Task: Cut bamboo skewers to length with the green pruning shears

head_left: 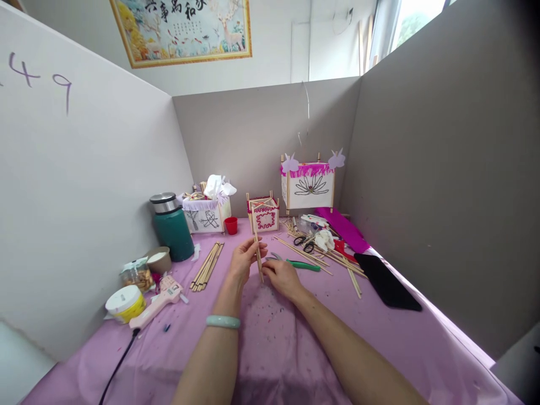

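Note:
My left hand [243,260], a pale green bangle on its wrist, is closed around a few thin wooden sticks [259,260]. They stand nearly upright above the tablecloth. My right hand [283,278] has its fingers bent and pinched at the lower part of these sticks; its fingertips are partly hidden. Just beyond that hand lie green-handled pliers [304,265], with their jaws towards my fingers. To the left of my left hand, a row of wooden sticks with dark bands near their ends [207,266] rests on the cloth.
Behind stand a small red-trimmed box [265,215], a red cup [231,226] and decorated stick-frame boxes. Loose sticks, scissors [304,243] and a black flat object [387,281] lie right. A green bottle [172,228] and pink glue gun [157,304] are left. Grey partitions [439,185] enclose the table.

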### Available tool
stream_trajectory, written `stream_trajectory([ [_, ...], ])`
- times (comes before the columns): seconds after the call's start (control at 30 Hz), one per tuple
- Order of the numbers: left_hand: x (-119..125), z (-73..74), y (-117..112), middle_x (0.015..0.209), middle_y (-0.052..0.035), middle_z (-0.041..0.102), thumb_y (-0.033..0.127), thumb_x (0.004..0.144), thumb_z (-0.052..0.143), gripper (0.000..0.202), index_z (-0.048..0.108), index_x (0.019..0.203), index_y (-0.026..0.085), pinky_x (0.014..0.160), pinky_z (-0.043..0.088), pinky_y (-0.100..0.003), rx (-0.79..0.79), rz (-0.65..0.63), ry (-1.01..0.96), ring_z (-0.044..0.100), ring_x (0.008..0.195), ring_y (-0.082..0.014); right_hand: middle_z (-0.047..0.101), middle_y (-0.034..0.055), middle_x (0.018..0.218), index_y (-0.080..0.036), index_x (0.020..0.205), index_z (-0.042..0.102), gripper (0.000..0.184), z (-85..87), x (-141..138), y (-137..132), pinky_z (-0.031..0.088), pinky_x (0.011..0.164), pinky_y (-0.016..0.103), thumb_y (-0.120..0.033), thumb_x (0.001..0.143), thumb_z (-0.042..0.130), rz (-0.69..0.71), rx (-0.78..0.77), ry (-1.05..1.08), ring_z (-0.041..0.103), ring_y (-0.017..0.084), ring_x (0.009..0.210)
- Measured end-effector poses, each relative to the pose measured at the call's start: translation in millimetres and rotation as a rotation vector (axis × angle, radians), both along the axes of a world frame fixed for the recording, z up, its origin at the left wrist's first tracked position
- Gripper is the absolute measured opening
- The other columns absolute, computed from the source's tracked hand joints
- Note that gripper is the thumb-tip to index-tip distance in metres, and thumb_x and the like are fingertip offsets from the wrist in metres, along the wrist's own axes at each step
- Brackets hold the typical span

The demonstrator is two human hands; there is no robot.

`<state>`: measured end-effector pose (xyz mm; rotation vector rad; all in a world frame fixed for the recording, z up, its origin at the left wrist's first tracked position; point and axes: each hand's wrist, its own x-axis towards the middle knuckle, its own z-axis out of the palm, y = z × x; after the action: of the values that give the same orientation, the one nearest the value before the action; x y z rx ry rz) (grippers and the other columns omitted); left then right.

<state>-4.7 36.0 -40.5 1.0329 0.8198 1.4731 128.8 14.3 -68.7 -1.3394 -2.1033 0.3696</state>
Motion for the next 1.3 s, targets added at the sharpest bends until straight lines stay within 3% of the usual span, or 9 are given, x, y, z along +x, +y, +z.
stream_trajectory([
  [0.13, 1, -2.0, 2, 0.081, -0.0079, 0.071, 0.037, 0.062, 0.080, 0.044, 0.068, 0.097, 0.012, 0.077, 0.053, -0.036, 0.015, -0.009, -0.015, 0.067, 0.071, -0.0172, 0.073, -0.0004, 0.083, -0.026, 0.086, 0.073, 0.021, 0.0, -3, 2, 0.038, 0.064, 0.024, -0.029, 0.086, 0.052, -0.039, -0.026, -0.094, 0.064, 0.015, 0.076],
  [0.37, 5, -1.3, 1, 0.084, -0.0087, 0.071, 0.036, 0.064, 0.079, 0.043, 0.069, 0.098, 0.012, 0.081, 0.052, -0.038, 0.027, -0.034, -0.039, 0.067, 0.075, -0.0180, 0.073, -0.0016, 0.084, -0.029, 0.091, 0.074, 0.023, -3.7, -3, 6, 0.040, 0.067, 0.025, -0.032, 0.085, 0.052, -0.068, -0.039, -0.070, 0.064, 0.016, 0.078],
  [0.67, 7, 1.6, -4, 0.082, -0.0076, 0.069, 0.034, 0.065, 0.077, 0.038, 0.069, 0.094, 0.011, 0.075, 0.051, -0.033, 0.029, -0.112, -0.064, 0.065, 0.069, -0.0153, 0.073, 0.0010, 0.086, -0.025, 0.086, 0.071, 0.021, -1.1, -5, 1, 0.038, 0.066, 0.025, -0.027, 0.085, 0.051, -0.053, -0.026, -0.132, 0.064, 0.017, 0.080],
  [0.87, 10, -0.5, -2, 0.078, -0.0019, 0.065, 0.031, 0.071, 0.072, 0.035, 0.068, 0.101, 0.014, 0.071, 0.048, -0.028, 0.112, -0.131, -0.157, 0.052, 0.058, -0.0061, 0.072, 0.0018, 0.089, -0.025, 0.090, 0.071, 0.023, -2.4, -7, 2, 0.038, 0.067, 0.025, -0.026, 0.086, 0.048, -0.044, -0.047, -0.137, 0.064, 0.017, 0.082],
  [1.3, 12, -2.5, -2, 0.071, 0.0012, 0.058, 0.036, 0.073, 0.070, 0.031, 0.066, 0.094, 0.014, 0.066, 0.044, -0.025, 0.111, -0.130, -0.145, 0.048, 0.057, -0.0061, 0.073, 0.0036, 0.087, -0.024, 0.089, 0.070, 0.023, -7.9, -8, 0, 0.039, 0.067, 0.026, -0.027, 0.088, 0.048, -0.059, 0.012, -0.172, 0.065, 0.018, 0.079],
])
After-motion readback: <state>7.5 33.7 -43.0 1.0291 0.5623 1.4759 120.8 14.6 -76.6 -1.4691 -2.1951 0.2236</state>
